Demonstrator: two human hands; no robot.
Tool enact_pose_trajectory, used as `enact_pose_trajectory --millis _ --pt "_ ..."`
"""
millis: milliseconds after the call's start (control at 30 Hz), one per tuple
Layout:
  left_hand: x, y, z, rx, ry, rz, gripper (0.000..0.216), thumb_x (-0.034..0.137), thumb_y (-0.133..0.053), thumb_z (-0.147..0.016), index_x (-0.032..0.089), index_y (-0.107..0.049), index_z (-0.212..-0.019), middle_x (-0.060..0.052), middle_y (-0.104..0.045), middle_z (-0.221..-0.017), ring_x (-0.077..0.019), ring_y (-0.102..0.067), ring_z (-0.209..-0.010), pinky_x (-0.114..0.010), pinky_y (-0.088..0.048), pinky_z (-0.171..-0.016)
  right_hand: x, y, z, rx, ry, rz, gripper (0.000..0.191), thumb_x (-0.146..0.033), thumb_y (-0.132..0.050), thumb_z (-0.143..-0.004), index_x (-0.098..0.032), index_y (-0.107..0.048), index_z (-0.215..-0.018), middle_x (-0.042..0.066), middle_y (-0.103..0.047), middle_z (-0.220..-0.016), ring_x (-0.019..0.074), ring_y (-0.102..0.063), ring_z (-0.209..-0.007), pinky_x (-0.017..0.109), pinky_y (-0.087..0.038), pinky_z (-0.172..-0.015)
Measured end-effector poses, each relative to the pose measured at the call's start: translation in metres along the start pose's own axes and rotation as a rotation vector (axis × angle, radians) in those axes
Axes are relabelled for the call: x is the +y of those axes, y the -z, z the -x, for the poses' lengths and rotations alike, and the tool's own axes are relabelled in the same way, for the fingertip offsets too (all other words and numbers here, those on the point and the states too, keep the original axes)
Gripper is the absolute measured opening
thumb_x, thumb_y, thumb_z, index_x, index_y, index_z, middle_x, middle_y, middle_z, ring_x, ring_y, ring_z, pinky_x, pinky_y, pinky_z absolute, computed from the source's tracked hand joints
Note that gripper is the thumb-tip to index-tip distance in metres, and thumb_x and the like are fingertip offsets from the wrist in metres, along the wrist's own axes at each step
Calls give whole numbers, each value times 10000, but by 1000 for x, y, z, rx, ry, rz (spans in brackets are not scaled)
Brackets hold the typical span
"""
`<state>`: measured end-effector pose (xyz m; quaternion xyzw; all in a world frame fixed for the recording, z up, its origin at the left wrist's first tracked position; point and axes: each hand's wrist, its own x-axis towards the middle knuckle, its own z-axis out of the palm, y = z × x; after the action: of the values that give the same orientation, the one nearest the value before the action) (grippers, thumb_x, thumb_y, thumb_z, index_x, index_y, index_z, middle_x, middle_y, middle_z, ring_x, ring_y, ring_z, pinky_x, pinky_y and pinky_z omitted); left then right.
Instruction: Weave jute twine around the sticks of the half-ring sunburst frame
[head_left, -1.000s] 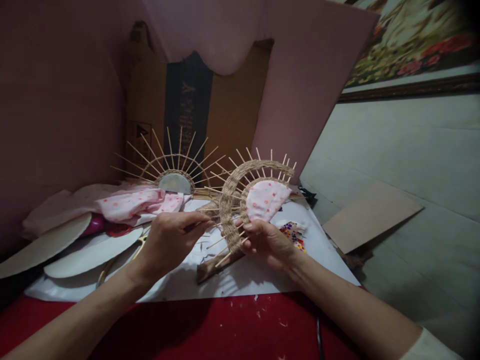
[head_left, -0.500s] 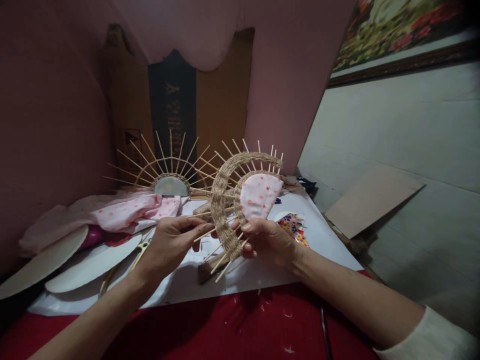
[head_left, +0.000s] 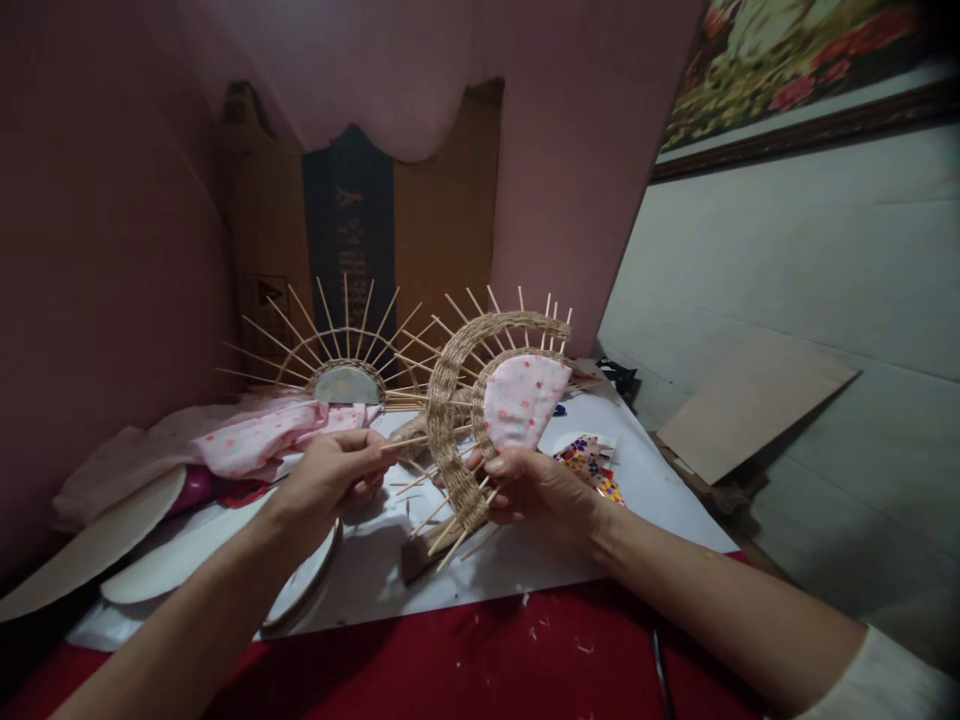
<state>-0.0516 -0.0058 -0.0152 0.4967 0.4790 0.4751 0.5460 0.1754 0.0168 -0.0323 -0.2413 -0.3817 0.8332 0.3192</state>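
My right hand (head_left: 536,487) grips the lower edge of a half-round woven piece (head_left: 459,400): a pink dotted fabric centre (head_left: 523,402) ringed by braided jute, with thin wooden sticks poking out all round. It is held upright above the white sheet. My left hand (head_left: 330,477) is closed in a pinch on one stick (head_left: 409,440) at the left side of the weave. A second half-round frame (head_left: 346,378) with bare radiating sticks stands behind, against the cardboard.
Pink dotted cloth (head_left: 262,435) lies bunched at the left, beside white half-round card pieces (head_left: 94,545). A white sheet (head_left: 540,550) covers the red table (head_left: 450,665). Colourful scraps (head_left: 589,465) lie to the right. A cardboard box (head_left: 442,210) and board (head_left: 754,400) lean against the walls.
My left hand has slid a little left along the stick, away from the weave. The woven piece stays in my right hand, nearly unmoved. The view shifted slightly.
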Motion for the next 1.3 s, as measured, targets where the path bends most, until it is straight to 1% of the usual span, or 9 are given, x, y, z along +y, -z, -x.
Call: enact_pose_trajectory --millis 100,233,367,500,667,800,1033,1100,1300 --pt "4 6 0 -129 120 186 366 355 -713 -696 178 -431 -542 82 -268 -455 -43 -213 -394 -191 -130 -362 1 0 0 5 -19 -3 215 -178 -629 -614 -133 -644 -824 -25 -468 -631 48 -370 -511 180 -187 -436" --pt "4 9 0 -161 201 263 354 374 -700 -717 184 -441 -567 87 -228 -477 -44 -181 -401 -185 -121 -356 4 1 0 20 -44 22 201 -183 -629 -618 -120 -653 -807 -16 -475 -613 48 -350 -506 179 -202 -451" --pt "6 7 2 -123 94 160 300 362 -707 -702 161 -534 -562 70 -285 -459 -44 -227 -407 -191 -163 -369 6 2 -3 37 -38 48 207 -183 -623 -619 -118 -654 -813 -16 -462 -595 55 -354 -506 182 -188 -445" --pt "12 0 7 39 -56 -43 249 363 -754 -627 131 -693 -690 50 -387 -437 -40 -265 -410 -189 -177 -382 6 2 -4 40 -31 58 202 -166 -627 -609 -115 -648 -804 -9 -488 -645 54 -360 -526 180 -203 -442" --pt "13 -8 11 131 -155 -213 239 369 -758 -611 149 -710 -690 -3 -559 -541 -70 -429 -472 -196 -300 -425 3 1 -3 42 -112 100 214 -167 -607 -627 -110 -631 -832 -6 -487 -614 57 -331 -502 188 -167 -425" --pt "9 -9 12 141 -227 -355 234 384 -721 -662 155 -709 -709 -17 -592 -584 -83 -467 -492 -203 -326 -436 4 2 -3 65 -111 115 229 -162 -606 -627 -100 -611 -847 -7 -475 -606 55 -309 -501 198 -138 -414" --pt "6 -3 8 49 -67 -336 293 435 -708 -650 156 -699 -738 3 -555 -502 -88 -445 -426 -222 -330 -428 5 0 -4 98 -102 173 226 -173 -591 -632 -102 -593 -846 -31 -414 -576 58 -263 -496 213 -139 -427" --pt "7 0 8 68 -165 -471 258 417 -681 -682 164 -699 -731 -8 -585 -528 -103 -477 -451 -232 -347 -448 5 -1 -4 107 -83 188 215 -171 -586 -623 -105 -591 -828 -26 -418 -587 62 -280 -507 215 -169 -442" --pt "12 10 9 280 -736 -1107 131 312 -678 -734 186 -698 -705 -14 -687 -663 -133 -587 -592 -260 -395 -588 11 0 -6 71 -60 209 146 -138 -577 -582 -114 -580 -726 0 -465 -621 64 -305 -513 228 -211 -474"
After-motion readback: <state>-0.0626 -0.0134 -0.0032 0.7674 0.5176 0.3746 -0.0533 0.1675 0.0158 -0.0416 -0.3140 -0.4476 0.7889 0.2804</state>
